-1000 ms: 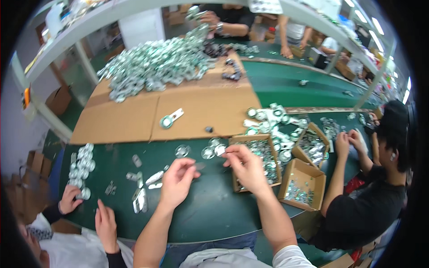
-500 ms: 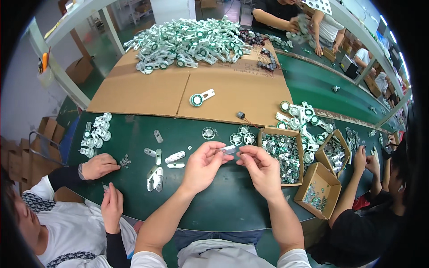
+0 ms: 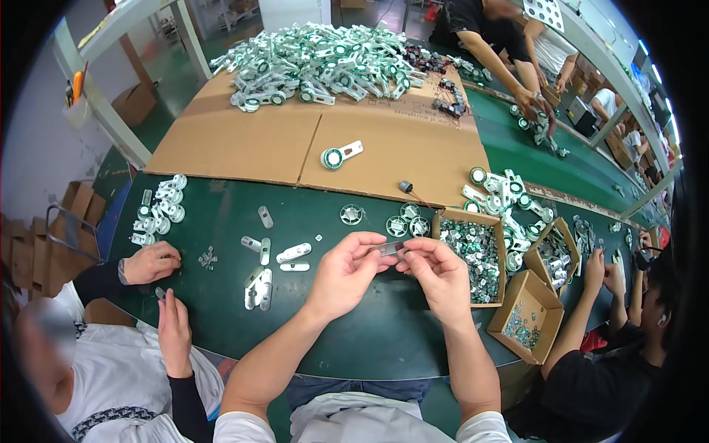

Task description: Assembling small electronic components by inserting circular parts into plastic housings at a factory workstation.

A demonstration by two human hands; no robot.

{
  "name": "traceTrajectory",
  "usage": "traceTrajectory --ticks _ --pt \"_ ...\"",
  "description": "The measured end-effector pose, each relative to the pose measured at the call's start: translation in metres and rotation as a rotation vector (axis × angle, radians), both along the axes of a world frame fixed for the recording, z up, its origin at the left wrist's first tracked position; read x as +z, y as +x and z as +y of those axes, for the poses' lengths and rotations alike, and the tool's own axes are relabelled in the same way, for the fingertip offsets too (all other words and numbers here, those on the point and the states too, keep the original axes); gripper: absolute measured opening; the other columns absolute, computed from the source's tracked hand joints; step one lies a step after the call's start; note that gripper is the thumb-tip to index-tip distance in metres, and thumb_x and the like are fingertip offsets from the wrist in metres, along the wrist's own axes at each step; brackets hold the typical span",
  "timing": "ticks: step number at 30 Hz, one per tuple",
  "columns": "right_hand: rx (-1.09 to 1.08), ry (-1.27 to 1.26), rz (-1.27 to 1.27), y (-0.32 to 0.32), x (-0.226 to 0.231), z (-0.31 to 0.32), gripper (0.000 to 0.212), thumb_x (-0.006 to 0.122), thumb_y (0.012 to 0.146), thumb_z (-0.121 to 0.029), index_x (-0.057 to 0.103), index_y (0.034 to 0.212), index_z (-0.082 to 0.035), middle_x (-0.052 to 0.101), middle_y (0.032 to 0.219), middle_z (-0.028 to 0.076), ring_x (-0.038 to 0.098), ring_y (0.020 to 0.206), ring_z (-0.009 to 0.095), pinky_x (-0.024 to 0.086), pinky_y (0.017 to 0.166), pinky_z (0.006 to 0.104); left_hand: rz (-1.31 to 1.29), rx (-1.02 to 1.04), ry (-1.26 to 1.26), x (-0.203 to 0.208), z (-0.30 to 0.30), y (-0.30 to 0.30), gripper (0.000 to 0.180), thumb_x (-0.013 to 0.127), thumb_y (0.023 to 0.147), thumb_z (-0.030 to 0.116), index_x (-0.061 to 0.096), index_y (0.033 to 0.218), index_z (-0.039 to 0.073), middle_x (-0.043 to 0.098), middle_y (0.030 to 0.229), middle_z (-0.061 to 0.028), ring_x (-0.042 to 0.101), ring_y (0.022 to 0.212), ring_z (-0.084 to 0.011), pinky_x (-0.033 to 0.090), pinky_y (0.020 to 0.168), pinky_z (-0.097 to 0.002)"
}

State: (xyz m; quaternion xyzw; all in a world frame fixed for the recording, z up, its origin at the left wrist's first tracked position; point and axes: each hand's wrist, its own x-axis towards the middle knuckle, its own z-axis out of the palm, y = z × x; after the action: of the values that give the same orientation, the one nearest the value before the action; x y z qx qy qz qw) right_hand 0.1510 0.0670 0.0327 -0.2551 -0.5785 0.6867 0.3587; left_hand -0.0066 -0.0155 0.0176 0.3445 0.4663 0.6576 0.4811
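Note:
Between my thumb and fingers, my left hand pinches a small grey oblong plastic cover above the table. My right hand has its thumb and fingers closed at the cover's right end; any smaller part between those fingertips is hidden. More oblong covers lie left of my left hand: a white pair, a small cluster and a lone grey one. Just beyond my hands rest white-and-green spoked rings, with a small motor trailing wires behind them.
A cardboard box of small metal parts stands beside my right hand. Another box holds tiny green pieces. Across the table, cardboard carries a heap of white-and-green housings. Co-workers' hands work left and right; a green belt runs behind.
My right fingertips have come in to the cover's end, from slightly apart. A co-worker at the far right has lowered a bunch of parts onto the belt. The left neighbour's hands have shifted left.

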Motion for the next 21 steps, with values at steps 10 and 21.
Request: traceTrajectory --ticks 10,21 --pt "-0.101 0.099 -0.026 0.0 0.001 -0.003 0.015 0.056 0.096 0.003 0.058 0.111 0.001 0.066 0.103 0.008 0.065 0.086 0.011 0.052 0.077 0.0238 -0.096 0.001 -0.077 0.007 0.001 0.002 0.025 0.047 0.102 0.005 0.055 0.125 -0.003 0.066 0.113 -0.0151 0.068 0.102 -0.021 0.056 0.091 -0.0314" --pt "-0.197 0.233 -0.104 -0.007 -0.007 -0.011 0.013 0.065 0.089 0.003 0.064 0.102 0.001 0.066 0.095 0.004 0.063 0.08 0.009 0.051 0.073 0.0238 -0.029 0.022 -0.011 -0.006 0.0 0.007 0.018 0.054 0.098 0.001 0.054 0.116 -0.003 0.066 0.105 -0.0107 0.068 0.097 -0.0169 0.055 0.081 -0.0263"
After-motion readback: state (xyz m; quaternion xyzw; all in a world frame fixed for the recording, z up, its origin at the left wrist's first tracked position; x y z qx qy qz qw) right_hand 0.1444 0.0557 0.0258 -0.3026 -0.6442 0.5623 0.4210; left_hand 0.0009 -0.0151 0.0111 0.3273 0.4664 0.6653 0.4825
